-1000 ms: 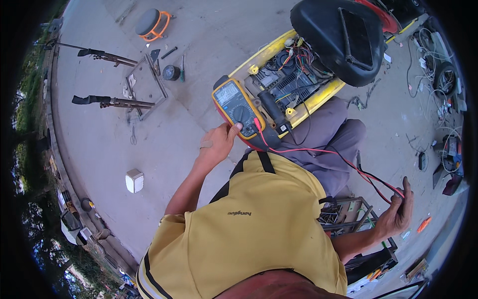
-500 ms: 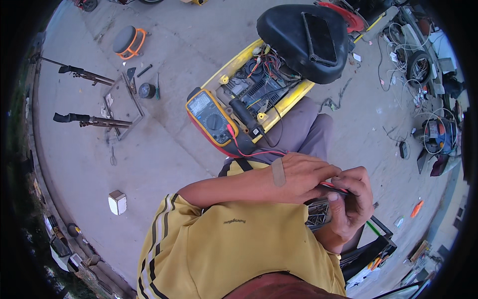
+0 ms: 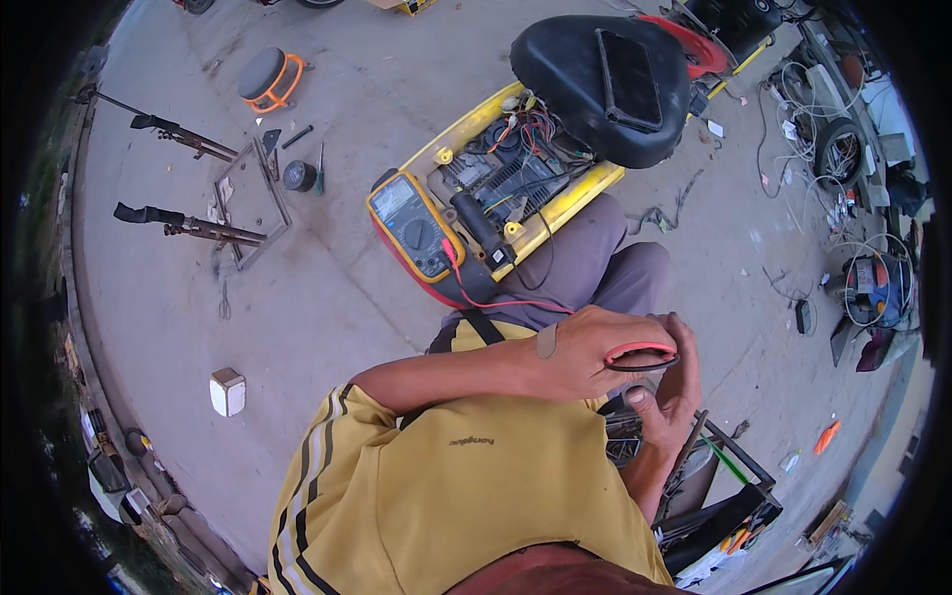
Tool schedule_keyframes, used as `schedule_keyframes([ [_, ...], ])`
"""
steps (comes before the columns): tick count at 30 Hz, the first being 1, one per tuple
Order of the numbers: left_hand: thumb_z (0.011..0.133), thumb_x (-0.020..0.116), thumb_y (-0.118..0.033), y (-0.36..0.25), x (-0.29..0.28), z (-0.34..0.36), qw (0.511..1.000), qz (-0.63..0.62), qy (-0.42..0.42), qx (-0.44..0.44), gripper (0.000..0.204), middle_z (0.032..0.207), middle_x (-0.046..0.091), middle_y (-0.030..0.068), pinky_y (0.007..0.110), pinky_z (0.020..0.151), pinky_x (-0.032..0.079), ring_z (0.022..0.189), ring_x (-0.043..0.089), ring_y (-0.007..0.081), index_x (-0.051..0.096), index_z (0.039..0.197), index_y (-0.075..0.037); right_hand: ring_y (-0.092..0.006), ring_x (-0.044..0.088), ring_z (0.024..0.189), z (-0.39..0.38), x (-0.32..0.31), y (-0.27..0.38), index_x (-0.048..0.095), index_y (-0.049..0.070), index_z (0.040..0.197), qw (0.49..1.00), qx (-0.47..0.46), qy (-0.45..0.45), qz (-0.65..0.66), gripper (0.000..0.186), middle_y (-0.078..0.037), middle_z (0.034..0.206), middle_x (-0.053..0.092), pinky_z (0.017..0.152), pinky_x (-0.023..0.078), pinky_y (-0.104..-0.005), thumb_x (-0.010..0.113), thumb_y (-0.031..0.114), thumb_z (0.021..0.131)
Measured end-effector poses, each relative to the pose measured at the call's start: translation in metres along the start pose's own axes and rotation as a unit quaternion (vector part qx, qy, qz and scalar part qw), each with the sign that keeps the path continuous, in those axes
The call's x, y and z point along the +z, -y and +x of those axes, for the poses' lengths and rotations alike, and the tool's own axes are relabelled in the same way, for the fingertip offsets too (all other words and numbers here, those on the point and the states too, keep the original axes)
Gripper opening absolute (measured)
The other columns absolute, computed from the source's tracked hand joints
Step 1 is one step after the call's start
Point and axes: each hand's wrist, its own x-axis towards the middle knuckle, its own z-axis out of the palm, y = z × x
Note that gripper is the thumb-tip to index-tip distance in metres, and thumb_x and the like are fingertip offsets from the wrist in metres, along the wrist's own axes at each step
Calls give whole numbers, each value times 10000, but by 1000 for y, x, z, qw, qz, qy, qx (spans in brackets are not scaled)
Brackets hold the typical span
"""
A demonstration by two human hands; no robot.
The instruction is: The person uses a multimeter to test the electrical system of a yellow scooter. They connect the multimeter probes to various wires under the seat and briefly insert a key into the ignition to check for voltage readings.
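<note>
My left hand [image 3: 605, 337], with a tan plaster at the wrist, is curled closed around red and black test leads [image 3: 640, 353]; they bow out in a small loop over its fingers. My right hand [image 3: 674, 387] is close against it, thumb stretched apart from the fingers, fingertips partly hidden behind the left hand. Beyond my lap a yellow-rimmed multimeter [image 3: 416, 226] rests on a yellow frame [image 3: 570, 210] full of wires and finned modules. A red plug sits in the multimeter, its lead running to my left hand. A black welding mask [image 3: 585, 89] covers the frame's far end.
At far left are an orange-legged stool [image 3: 266, 79], a metal frame with two posts [image 3: 213, 230] and a dark round tin [image 3: 298, 177]. A white box [image 3: 227, 392] stands nearer. Cables and a tyre [image 3: 839, 154] lie right; a black rack [image 3: 729, 496] stands beside me.
My right hand has moved left and its thumb has come away from the leads. My left hand has turned, and the red and black leads now loop over its fingers.
</note>
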Motion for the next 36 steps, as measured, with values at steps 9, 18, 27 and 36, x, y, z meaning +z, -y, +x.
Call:
schedule_keyframes([
  [9, 832, 762, -225, -25, 22, -5, 980, -30, 123, 152, 295, 828, 600, 95, 412, 707, 473, 794, 658, 308, 643, 1022, -34, -321, 646, 1038, -14, 23, -96, 705, -24, 1079, 984, -33, 101, -145, 196, -187, 1108, 681, 945, 483, -414, 660, 139, 980],
  [18, 795, 836, -344, -29, -21, -19, 951, 59, 302, 11, 753, 1167, 644, 185, 463, 936, 500, 1084, 637, 365, 544, 1407, -17, -270, 599, 876, 2, 4, -64, 683, -3, 989, 942, 92, -26, -321, 253, -127, 949, 538, 758, 499, -392, 571, 211, 1064],
  [27, 858, 822, -376, -10, -70, -21, 972, 152, 175, -43, 770, 1406, 537, 185, 458, 1019, 489, 1258, 580, 348, 517, 1467, -19, -161, 588, 718, 45, 3, -28, 669, -55, 944, 999, 5, -50, 15, 516, -86, 920, 517, 610, 493, -292, 583, 442, 1055],
  [36, 800, 805, -136, 9, -42, -15, 908, 418, 32, -4, 538, 1203, 652, 109, 446, 832, 517, 1007, 609, 340, 613, 1283, 4, -203, 609, 875, 58, 24, -14, 686, -43, 1037, 997, -35, 52, 42, 210, -123, 965, 602, 699, 534, -297, 691, 162, 991],
])
